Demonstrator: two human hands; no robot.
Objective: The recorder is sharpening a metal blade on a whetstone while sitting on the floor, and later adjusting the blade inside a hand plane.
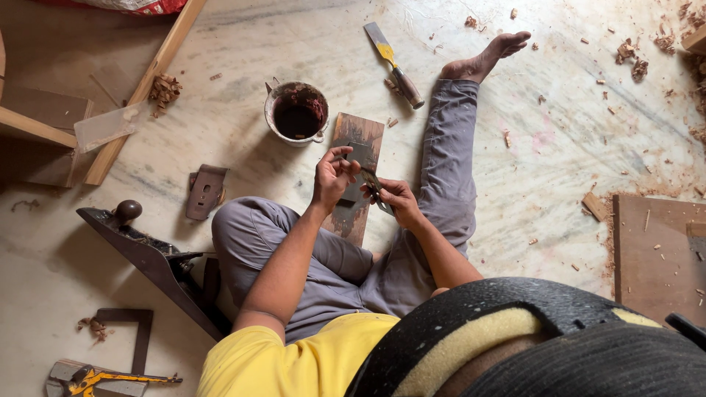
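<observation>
Head view: on a pale marble floor (559, 169) strewn with wood shavings (632, 55), left hand (332, 176) and right hand (397, 202) fingers pinch a plane blade (371, 184) above a dark sharpening board (357, 147), frame centre.

Floor (559, 169): pale veined marble, dusty, strewn with wood shavings (631, 51) densest at far right. Wooden batten (143, 84) lies diagonally at far left. Brown board (654, 250) lies flat at right edge. Light is even, with soft shadows.

Yellow short-sleeved shirt (294, 364), grey trousers (441, 169), bare feet (489, 55).
</observation>
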